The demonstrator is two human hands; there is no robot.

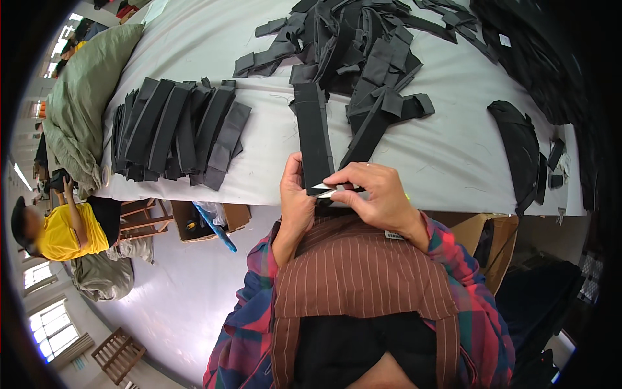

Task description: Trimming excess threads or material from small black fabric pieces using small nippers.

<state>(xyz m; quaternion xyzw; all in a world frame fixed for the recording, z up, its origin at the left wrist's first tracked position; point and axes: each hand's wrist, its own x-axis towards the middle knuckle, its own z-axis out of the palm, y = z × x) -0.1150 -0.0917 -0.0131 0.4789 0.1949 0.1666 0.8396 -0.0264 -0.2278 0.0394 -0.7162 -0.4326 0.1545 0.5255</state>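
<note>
My left hand (pixel 297 206) is closed on the near end of a black fabric strip (pixel 312 133), which stretches away from me across the table. In my right hand (pixel 377 189) is a small pair of thread snips (pixel 324 192); thumb and fingers pinch it. The pale blades lie at the strip's near end, beside my left thumb. Just to the right, another dark strip (pixel 366 133) runs from under my right hand toward a tangled heap of dark strips (pixel 337 45). On the left stands a row of stacked strips (pixel 175 129).
A white-covered table (pixel 427 168) has its front edge close to my waist. Black folded fabric (pixel 515 152) lies at the right, and a grey-green cloth bundle (pixel 91 97) at the left. Cardboard boxes (pixel 240 217) stand below the table. A person in yellow (pixel 68 230) is at far left.
</note>
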